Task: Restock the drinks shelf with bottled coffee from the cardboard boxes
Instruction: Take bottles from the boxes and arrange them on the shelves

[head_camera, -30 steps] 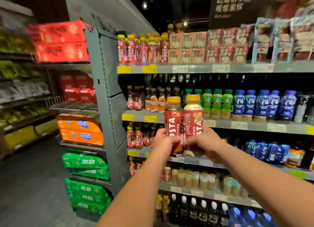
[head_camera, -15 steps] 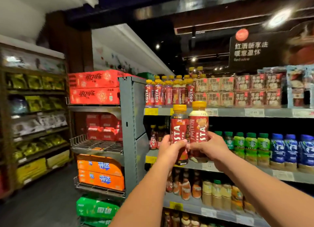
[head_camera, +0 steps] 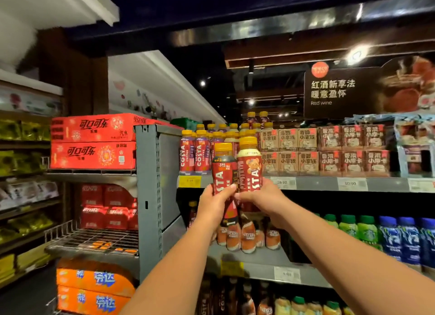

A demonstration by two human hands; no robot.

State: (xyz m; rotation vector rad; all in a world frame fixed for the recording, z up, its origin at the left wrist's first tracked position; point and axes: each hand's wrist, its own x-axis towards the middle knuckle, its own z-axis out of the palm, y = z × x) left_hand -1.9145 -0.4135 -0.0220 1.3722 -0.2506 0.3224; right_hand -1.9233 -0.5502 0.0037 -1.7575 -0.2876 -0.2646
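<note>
While we hold two coffee bottles up in front of the top shelf (head_camera: pixel 317 184), each hand has one: our left hand (head_camera: pixel 213 198) is wrapped round the lower body of the dark bottle (head_camera: pixel 223 166), and our right hand (head_camera: pixel 261 197) is clamped the same way on the cream bottle (head_camera: pixel 249 164). Both stand upright, long axis vertical, yellow caps up, labels facing us and sides touching. Their bases sit below that shelf's front edge and their caps above it. We judge them full, so fairly heavy for their size. The plastic looks stiff enough to squeeze, but the glossy label is probably slippery. Our low grip leaves the tops free, though a hold nearer mid-body would likely steady them better. On that shelf, just to their left, stands the row of Costa bottles (head_camera: pixel 195 154), where we judge these belong
</note>
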